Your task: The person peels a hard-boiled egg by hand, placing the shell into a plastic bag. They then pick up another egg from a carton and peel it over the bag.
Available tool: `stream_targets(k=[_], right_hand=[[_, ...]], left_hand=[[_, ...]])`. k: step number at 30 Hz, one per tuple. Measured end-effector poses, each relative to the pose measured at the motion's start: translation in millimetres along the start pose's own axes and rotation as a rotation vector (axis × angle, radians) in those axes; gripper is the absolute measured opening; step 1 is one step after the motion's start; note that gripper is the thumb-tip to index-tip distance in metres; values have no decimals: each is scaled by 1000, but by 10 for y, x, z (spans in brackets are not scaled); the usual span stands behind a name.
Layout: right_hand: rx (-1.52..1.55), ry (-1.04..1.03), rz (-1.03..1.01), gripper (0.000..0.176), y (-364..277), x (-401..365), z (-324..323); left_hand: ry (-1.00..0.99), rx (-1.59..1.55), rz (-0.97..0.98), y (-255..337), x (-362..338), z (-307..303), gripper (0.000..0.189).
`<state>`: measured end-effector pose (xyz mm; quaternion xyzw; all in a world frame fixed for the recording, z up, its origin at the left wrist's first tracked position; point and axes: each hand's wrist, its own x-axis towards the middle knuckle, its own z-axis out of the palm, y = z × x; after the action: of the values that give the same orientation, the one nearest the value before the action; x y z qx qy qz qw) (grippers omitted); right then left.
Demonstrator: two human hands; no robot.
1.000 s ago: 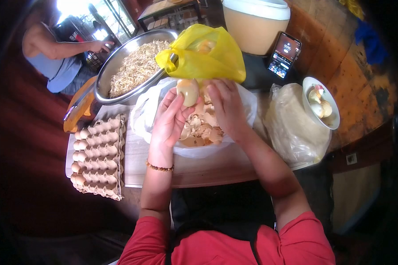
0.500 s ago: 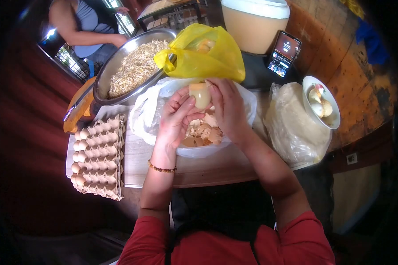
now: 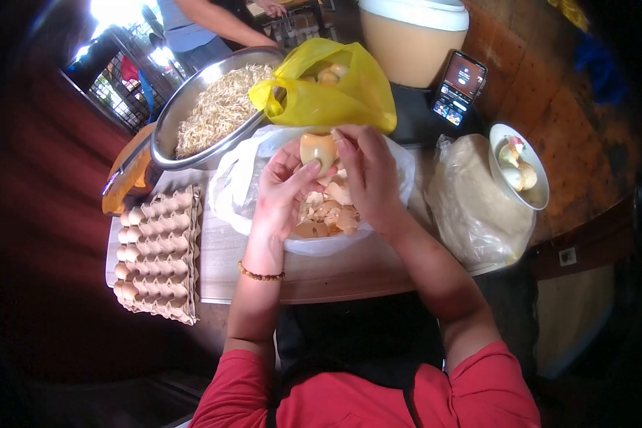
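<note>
A partly peeled boiled egg [image 3: 318, 151] is held above a white plastic bag [image 3: 233, 187], with brown shell still on its upper end and smooth pale white below. My left hand [image 3: 284, 184] wraps its thumb and fingers around the egg from the left and below. From the right, my right hand [image 3: 369, 160] pinches with thumb and fingertips at the egg's upper edge; whether a bit of shell is between them I cannot make out. Broken brown eggshells [image 3: 332, 216] lie in the bag under both hands.
Left stands an egg tray [image 3: 167, 267] with several eggs along one side. Behind are a metal bowl of bean sprouts [image 3: 217, 110], a yellow bag [image 3: 364, 96] with eggs, and a phone [image 3: 460, 87]. Right are a clear plastic bag [image 3: 478, 207] and a white bowl [image 3: 538, 189]. Another person [image 3: 217, 25] stands behind.
The egg has tilted and shifted slightly up and left in my hands, showing more brown shell on top. The other person at the back has moved to the right.
</note>
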<state>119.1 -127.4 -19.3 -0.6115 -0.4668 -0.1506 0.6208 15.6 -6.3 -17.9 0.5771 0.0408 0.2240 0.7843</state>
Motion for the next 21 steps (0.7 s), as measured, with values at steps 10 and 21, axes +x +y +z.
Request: stream_targets(k=[10,21], right_hand=[[82,85,117,16,-7,25,-19],[-227,-148,-66,42,-29,-9,-9]], left_hand=[[18,-250,-64,13,31,-142,43],[-2,-82,211,979,211,-89,41]])
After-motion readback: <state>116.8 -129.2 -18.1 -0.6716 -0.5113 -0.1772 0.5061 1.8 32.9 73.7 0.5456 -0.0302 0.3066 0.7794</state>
